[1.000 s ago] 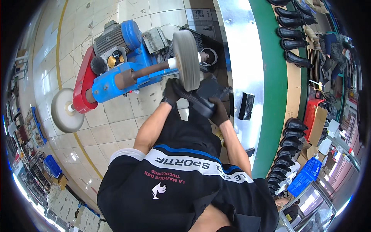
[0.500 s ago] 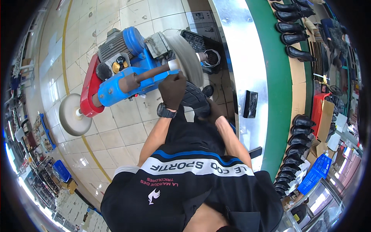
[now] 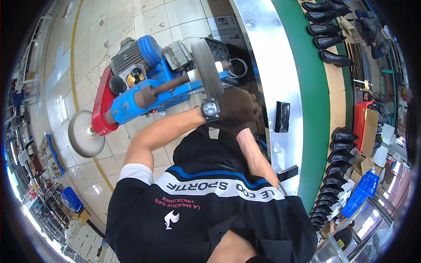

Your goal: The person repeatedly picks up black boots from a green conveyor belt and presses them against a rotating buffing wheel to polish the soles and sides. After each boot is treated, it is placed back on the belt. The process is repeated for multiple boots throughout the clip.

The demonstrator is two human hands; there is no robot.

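My left hand [image 3: 238, 106], in a dark brown glove with a watch at the wrist, is closed, knuckles up, just below the buffing wheel [image 3: 207, 65]. Its fingers curl to the right, and what they hold, if anything, is hidden. Beneath it only a strip of my right hand's glove [image 3: 231, 126] shows, its fingers covered by the left. The black shoe seen half a second ago is now out of sight behind my hands. Carrying the grey wheel is a blue machine [image 3: 127, 106] with a brown shaft [image 3: 173, 84].
A second, pale wheel [image 3: 83, 135] sits on the machine's left end beside a red guard [image 3: 101, 101]. To my right runs a metal ledge [image 3: 287, 83] with a black block [image 3: 283, 117] on it. Black shoes [image 3: 335, 168] line the green bench [image 3: 313, 79]. A black crate [image 3: 219, 50] stands behind the wheel.
My left hand has moved right and toward me, from beside the shaft to over my right hand, its forearm now slanting across. The shoe's treaded sole has gone out of view.
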